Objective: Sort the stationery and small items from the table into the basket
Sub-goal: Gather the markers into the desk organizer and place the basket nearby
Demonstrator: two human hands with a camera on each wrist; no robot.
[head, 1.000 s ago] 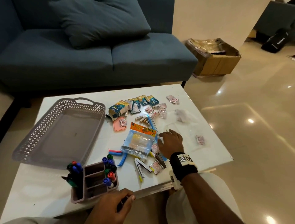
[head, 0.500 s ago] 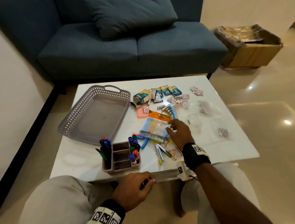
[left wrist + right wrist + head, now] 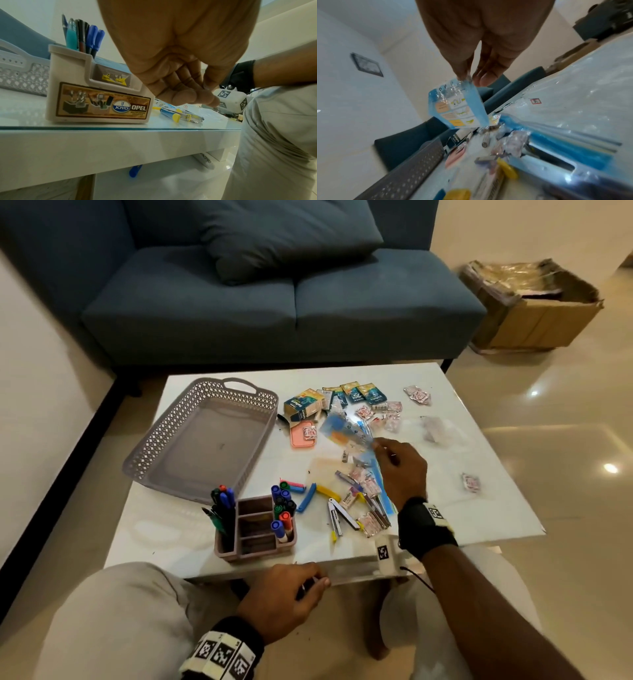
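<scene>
The first pick is under way: the right hand point(image 3: 402, 470) pinches a flat, glossy blue packet point(image 3: 457, 108) by one corner, lifted clear over the middle of the counter point(image 3: 479, 508). Next it wants carrying left to the grey lattice-walled basket point(image 3: 191, 419) at the far-left corner — still bare inside. The left hand point(image 3: 284, 597) lies curled at the near edge; whether it holds anything, I cannot tell.

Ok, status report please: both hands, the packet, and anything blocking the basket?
Right hand pinches blue packet, lifted off table. Left hand curled at table edge, holding something small and dark. Basket holds nothing visible, path looks open.
</scene>
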